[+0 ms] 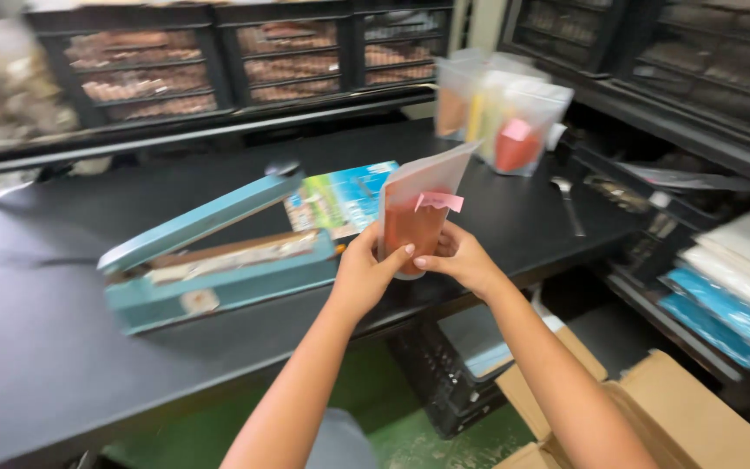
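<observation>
Left hand (366, 276): fingers closed on pouch (416, 213) with red-brown powder; right hand (462, 259): fingers also gripping it
Sealer (219, 252): teal, arm raised, beside

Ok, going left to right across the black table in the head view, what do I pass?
Teal heat sealer → colourful printed pack → pouch of reddish powder held by left hand and right hand → standing filled pouches → metal spoon.

The pouch (417, 217) I hold is frosted clear, filled with rusty red-brown powder and tagged with a small pink label (441, 201). My counter (36, 347) is matte black, the heat sealer (210, 252) on it teal-blue, beside a printed sheet (340, 198) patterned in blue, green and white. Near me sit tan cardboard boxes (653, 417) on a green floor (392, 434).
</observation>
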